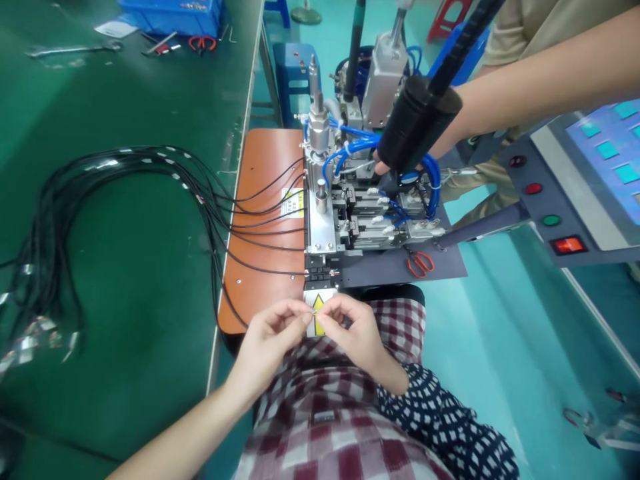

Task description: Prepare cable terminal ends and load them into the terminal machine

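Note:
My left hand (273, 337) is closed in a pinch at the machine's front, on the end of a black cable (230, 303) that runs in behind it. My right hand (356, 333) pinches the thin wire ends right beside the left fingertips; the tips are too small to make out fully. Just behind the fingers is a white block with a yellow warning triangle (319, 327). Above it, several black cables lie across a brown board (260, 180) into slots in a black holder (320, 273) and the metal fixture (321, 223).
A cable bundle (120, 160) lies on the green table (135, 267), with a wrench (75, 50) and a blue bin (170, 17) farther back. Another person's arm (530, 83) reaches over the machine. Red-handled scissors (420, 263) and a control panel (575, 193) are on the right.

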Demonstrator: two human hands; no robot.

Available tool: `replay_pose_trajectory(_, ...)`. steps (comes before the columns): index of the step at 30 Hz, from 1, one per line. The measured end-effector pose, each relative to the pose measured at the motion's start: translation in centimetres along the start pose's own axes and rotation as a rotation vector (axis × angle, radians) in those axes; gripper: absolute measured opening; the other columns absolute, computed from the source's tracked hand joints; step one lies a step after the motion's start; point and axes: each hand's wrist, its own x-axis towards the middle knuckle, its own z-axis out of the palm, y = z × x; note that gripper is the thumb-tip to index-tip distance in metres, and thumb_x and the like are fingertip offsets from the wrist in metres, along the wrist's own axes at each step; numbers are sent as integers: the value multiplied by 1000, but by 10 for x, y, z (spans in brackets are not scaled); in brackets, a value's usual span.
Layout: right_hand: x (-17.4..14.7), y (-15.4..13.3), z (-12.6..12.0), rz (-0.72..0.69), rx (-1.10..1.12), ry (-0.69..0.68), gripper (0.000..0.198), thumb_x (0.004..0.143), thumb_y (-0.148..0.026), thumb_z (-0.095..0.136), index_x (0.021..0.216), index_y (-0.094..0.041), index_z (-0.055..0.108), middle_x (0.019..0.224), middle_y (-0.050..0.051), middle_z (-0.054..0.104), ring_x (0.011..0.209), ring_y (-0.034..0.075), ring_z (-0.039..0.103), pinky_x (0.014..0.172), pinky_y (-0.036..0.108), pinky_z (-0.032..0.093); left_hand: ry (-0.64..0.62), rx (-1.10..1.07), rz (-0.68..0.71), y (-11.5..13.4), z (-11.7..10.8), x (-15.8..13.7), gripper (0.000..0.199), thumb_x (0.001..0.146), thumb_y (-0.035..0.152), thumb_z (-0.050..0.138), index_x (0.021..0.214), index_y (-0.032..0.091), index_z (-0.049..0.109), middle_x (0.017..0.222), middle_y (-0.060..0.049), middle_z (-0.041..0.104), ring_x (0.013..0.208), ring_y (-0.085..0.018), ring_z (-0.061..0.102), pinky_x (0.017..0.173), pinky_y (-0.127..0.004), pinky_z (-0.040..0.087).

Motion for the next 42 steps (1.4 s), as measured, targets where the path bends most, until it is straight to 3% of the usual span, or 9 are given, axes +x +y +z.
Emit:
replay_pose_trajectory(8, -3, 1, 3, -63, -80, -7, 11, 81, -13, 64, 72, -18, 63, 69, -2, 61, 60, 10, 52, 57, 22, 41, -23, -86, -31, -1, -1, 3, 23, 79, 35, 75, 86, 15, 67, 57, 6, 43, 47, -2, 28, 45, -17, 18)
replay_pose_trajectory(14, -6, -2, 4, -135, -164, -37, 11, 81, -11, 65, 73, -19, 63, 68, -2, 62, 61, 11, 54, 59, 23, 42, -48, -97, -18, 0, 0, 2, 20, 79, 32, 75, 78, 15, 66, 53, 7, 42, 46, -2, 27, 45, -15, 21)
replay_pose_trajectory(19, -3, -5, -4, -115, -108, -47, 5, 82, -15, 66, 83, -19, 64, 79, -1, 62, 63, 10, 53, 60, 24, 43, -43, -69, 0, 2, 1, 0, 19, 78, 30, 75, 76, 14, 65, 54, 6, 45, 49, -3, 31, 46, -14, 25)
replay_pose_trajectory(42, 2, -5, 1, -47, 5, -28, 7, 82, -13, 64, 78, -18, 64, 71, -2, 59, 64, 11, 51, 61, 25, 39, -77, -64, 5, 2, 2, -1, 17, 81, 28, 73, 77, 13, 65, 57, 5, 49, 52, -4, 36, 50, -14, 31)
